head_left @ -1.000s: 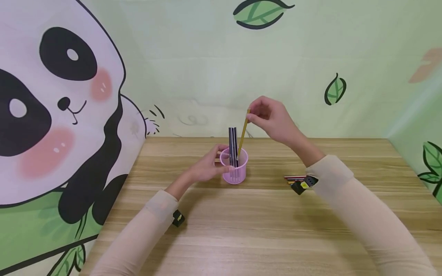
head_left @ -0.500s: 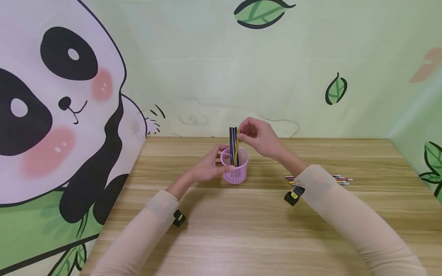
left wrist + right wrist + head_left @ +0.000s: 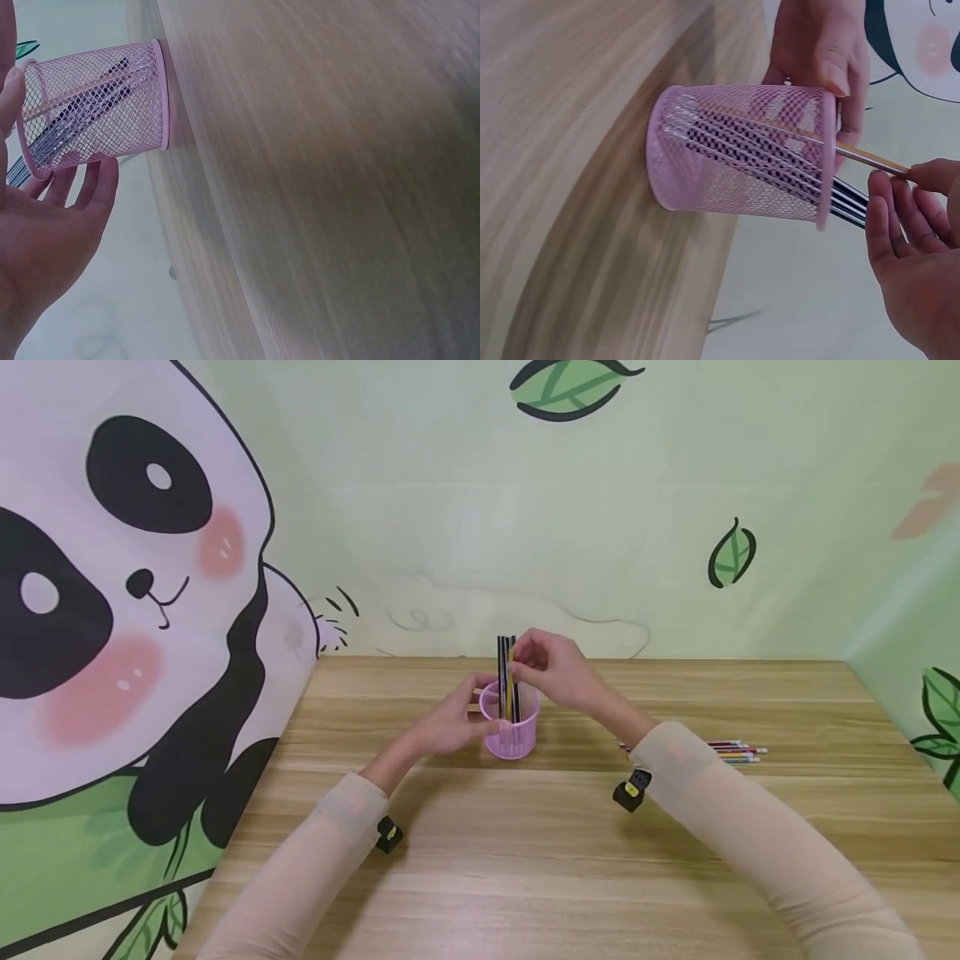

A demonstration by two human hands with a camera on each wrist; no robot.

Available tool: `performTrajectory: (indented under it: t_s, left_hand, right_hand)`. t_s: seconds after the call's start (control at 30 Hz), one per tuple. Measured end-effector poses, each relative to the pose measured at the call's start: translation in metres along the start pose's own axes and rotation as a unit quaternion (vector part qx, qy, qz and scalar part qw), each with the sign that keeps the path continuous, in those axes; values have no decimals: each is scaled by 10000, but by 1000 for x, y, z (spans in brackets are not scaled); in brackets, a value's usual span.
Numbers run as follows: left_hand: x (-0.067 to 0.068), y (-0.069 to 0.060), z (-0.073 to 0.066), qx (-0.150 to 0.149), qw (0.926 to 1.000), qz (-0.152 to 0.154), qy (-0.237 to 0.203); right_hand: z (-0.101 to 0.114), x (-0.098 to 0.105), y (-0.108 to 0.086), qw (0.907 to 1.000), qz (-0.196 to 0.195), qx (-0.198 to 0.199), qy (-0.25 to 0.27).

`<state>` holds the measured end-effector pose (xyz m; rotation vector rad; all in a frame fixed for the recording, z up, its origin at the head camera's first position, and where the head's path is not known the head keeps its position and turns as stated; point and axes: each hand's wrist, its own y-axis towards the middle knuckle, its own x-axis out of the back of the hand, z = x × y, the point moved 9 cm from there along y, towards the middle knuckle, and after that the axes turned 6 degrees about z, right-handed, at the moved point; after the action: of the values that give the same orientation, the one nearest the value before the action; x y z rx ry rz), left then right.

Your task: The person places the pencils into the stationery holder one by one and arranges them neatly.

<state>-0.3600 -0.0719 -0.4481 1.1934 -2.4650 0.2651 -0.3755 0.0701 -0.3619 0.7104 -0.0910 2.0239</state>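
Note:
A pink mesh pen cup (image 3: 528, 737) stands upright on the wooden table, with several dark striped pencils (image 3: 502, 664) leaning in it. My left hand (image 3: 448, 727) holds the cup from its left side, thumb at the rim and fingers curled round the far side. Between thumb and fingertips, my right hand (image 3: 561, 672) pinches the upper end of a yellow pencil (image 3: 510, 697). In the right wrist view the lower part of that pencil (image 3: 874, 159) reaches through the mouth of the cup (image 3: 742, 187), beside the dark ones.
Several loose pencils (image 3: 742, 752) lie on the table (image 3: 525, 860) to the right, partly hidden by my right sleeve. Behind the table hangs a green backdrop (image 3: 450, 510) printed with a panda and leaves.
My right hand has come down and left, lowering the yellow pencil deeper into the cup and more upright. More loose pencils show past the sleeve. The left hand and cup stay put.

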Motion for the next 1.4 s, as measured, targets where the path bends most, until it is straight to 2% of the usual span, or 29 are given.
performTrajectory:
  t_s: [0.33, 0.5, 0.77, 0.9, 1.13, 1.4]
  left_hand:
    - [-2, -1, -2, -6, 10000, 37, 87]
    - [-2, 0, -4, -82, 9999, 28, 80]
    - [-1, 0, -3, -7, 9999, 19, 167]
    - [-1, 0, -6, 38, 9999, 48, 106]
    - [-3, -10, -29, 49, 10000, 65, 40]
    - [-3, -12, -27, 90, 9998, 12, 155]
  right_hand:
    - [-15, -4, -8, 9989, 160, -61, -441]
    - [-22, 9, -15, 9978, 166, -46, -642]
    - [-46, 39, -37, 9929, 256, -336, -1113]
    - [-64, 49, -52, 9897, 438, -452, -1285]
    - [-90, 58, -81, 9818, 902, -582, -1565]
    - [-111, 54, -107, 9704, 1463, -906, -1694]
